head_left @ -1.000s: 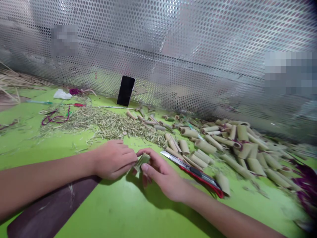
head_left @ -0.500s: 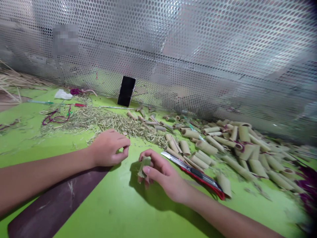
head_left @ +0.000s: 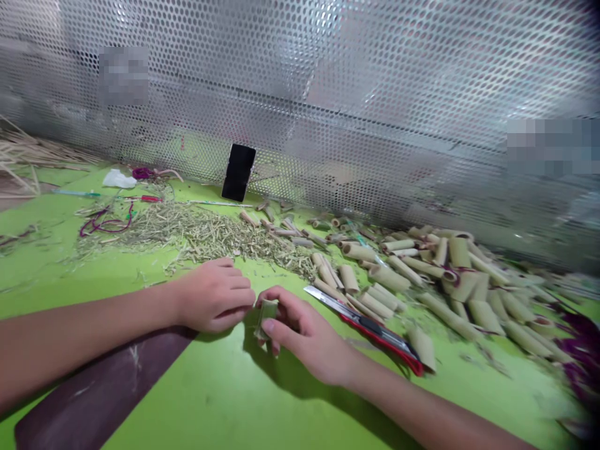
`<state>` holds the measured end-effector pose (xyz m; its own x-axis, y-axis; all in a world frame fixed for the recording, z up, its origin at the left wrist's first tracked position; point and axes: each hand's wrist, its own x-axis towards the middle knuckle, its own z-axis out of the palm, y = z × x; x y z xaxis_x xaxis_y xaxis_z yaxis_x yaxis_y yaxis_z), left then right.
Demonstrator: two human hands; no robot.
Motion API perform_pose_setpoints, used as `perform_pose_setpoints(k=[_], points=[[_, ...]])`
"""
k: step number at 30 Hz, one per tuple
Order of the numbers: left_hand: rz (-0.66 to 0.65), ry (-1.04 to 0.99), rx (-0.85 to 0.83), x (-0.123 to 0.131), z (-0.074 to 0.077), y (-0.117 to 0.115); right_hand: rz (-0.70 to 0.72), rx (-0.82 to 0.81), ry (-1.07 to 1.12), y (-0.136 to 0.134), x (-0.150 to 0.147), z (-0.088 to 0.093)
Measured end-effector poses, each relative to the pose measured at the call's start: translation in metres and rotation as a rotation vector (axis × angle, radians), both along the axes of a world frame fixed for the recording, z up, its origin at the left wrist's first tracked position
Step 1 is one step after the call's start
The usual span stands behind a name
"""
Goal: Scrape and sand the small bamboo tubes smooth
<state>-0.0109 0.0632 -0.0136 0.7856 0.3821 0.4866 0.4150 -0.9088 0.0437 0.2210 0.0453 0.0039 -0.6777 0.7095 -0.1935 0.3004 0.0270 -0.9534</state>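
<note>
And here's the right hand (head_left: 302, 331), thumb and fingers clamped firmly on a short olive-green plant-stem tube (head_left: 267, 317), the palm turned down and the forearm running in from the lower right! Just beside that tube comes the left hand (head_left: 213, 295), fingers curled together, knuckles up, nothing showing in its grip; whether its fingertips touch the tube, I can't tell. That left forearm stretches in low across a dark maroon board (head_left: 94, 400) on the bright green tabletop (head_left: 117, 278). Right next to the right hand lies a red-handled utility knife (head_left: 370, 331) with its silver blade exposed. Farther out, a big heap of tan cut stem tubes (head_left: 450, 281) spreads right, a drift of chopped straw-coloured fibres (head_left: 201, 237) spreads left, and a black smartphone (head_left: 239, 172) stands tilted against a perforated metal sheet (head_left: 375, 94)!
</note>
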Motion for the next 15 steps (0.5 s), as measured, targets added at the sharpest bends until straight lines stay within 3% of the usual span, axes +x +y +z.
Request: perform_pose_setpoints(k=[5, 10, 12, 15], points=[[0.237, -0.022, -0.089, -0.005, -0.001, 0.007, 0.025, -0.016, 0.009, 0.001, 0.003, -0.003], [0.495, -0.045, -0.249, -0.007, 0.001, 0.011, -0.056, -0.039, 0.046, 0.003, 0.003, -0.004], [0.472, -0.062, -0.242, -0.006, 0.003, 0.008, -0.095, -0.046, 0.067, 0.004, 0.003, -0.004], [0.269, -0.073, -0.148, -0.004, 0.005, 0.002, -0.111, -0.046, 0.083, 0.005, 0.003, -0.004]])
